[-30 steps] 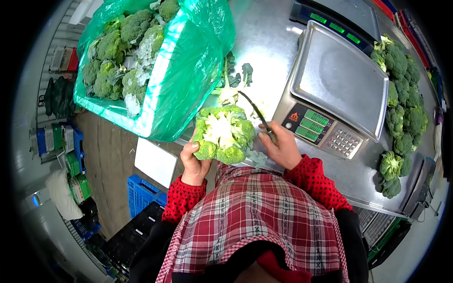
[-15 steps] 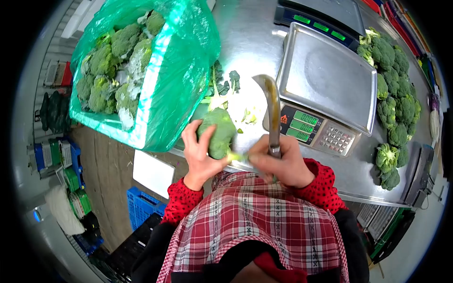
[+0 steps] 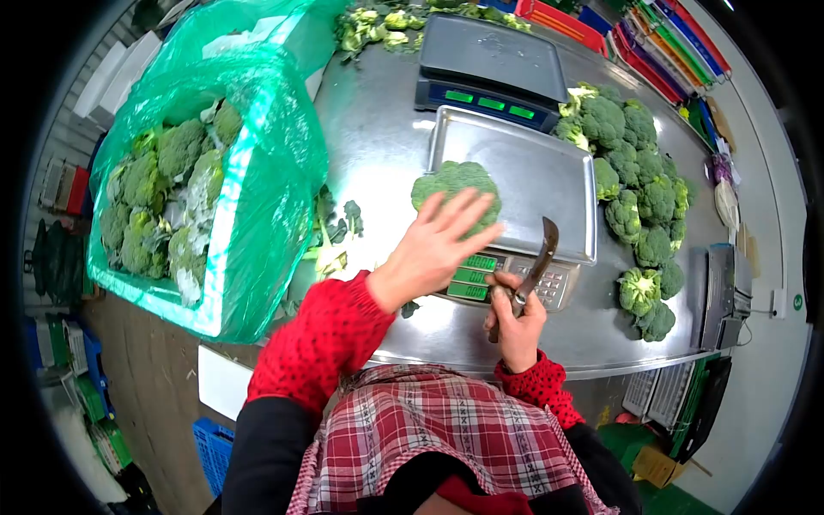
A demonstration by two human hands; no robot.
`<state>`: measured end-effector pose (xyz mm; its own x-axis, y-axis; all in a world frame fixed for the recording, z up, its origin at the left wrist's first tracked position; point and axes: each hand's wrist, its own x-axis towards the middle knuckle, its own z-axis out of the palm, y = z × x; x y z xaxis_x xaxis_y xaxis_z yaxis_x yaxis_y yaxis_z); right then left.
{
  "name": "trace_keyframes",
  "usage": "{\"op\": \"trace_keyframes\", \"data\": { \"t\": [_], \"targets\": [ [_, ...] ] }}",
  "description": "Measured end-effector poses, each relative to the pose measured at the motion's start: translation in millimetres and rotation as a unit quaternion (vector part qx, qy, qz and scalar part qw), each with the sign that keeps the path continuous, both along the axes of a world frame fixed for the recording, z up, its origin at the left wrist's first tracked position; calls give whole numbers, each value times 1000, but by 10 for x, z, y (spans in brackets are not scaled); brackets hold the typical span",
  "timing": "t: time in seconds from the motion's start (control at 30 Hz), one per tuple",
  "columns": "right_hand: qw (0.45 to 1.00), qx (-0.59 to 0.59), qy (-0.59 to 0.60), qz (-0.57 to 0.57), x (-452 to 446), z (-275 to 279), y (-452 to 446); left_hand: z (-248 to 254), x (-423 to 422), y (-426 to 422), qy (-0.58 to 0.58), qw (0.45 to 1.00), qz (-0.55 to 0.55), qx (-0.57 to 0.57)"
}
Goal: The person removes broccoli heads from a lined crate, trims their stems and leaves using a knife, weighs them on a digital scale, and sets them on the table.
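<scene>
Our 2 hands are apart. The left hand (image 3: pixel 429 251) spreads its fingers over a broccoli head (image 3: pixel 453 184) at the lower-left corner of a steel weighing pan (image 3: pixel 541 189); we cannot tell whether they press on it. Our right hand (image 3: pixel 516 324) is wrapped around a curved knife (image 3: pixel 537 269), blade up. Beyond the pan stands a 2nd scale (image 3: pixel 492 64). A broccoli pile (image 3: pixel 654 199) lines the worktop's (image 3: pixel 369 129) right edge; a green plastic bag (image 3: pixel 279 184) of broccoli sits at its left edge.

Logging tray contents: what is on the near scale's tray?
A broccoli, crown up, over the left side of the tray; bare metal to its right. The left hand covers its near part. The broccoli's underside is hidden, so whether it rests on the tray cannot be told.
</scene>
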<state>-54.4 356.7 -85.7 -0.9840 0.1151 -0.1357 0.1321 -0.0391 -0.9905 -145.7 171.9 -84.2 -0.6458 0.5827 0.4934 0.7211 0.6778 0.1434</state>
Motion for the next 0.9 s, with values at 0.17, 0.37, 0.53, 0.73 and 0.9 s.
{"op": "trace_keyframes", "data": {
  "t": [0.17, 0.37, 0.53, 0.73, 0.9],
  "targets": [
    [997, 22, -49, -53, 227, -325, 331, -855, 828, -478, -147, 960, 205, 118],
    [997, 53, -7, -54, -51, -31, 266, -1413, 760, -1173, -229, 943, 236, -61],
    [994, 77, 45, -56, -315, 112, 401, -1112, 700, -1522, -206, 928, 307, 44],
    [998, 57, -8, -25, -277, -27, 219, -265, 495, -846, -134, 963, 203, 120],
    [980, 184, 71, 21, -795, -228, 0, -96, -208, -335, -208, 960, 39, 183]
  ]
}}
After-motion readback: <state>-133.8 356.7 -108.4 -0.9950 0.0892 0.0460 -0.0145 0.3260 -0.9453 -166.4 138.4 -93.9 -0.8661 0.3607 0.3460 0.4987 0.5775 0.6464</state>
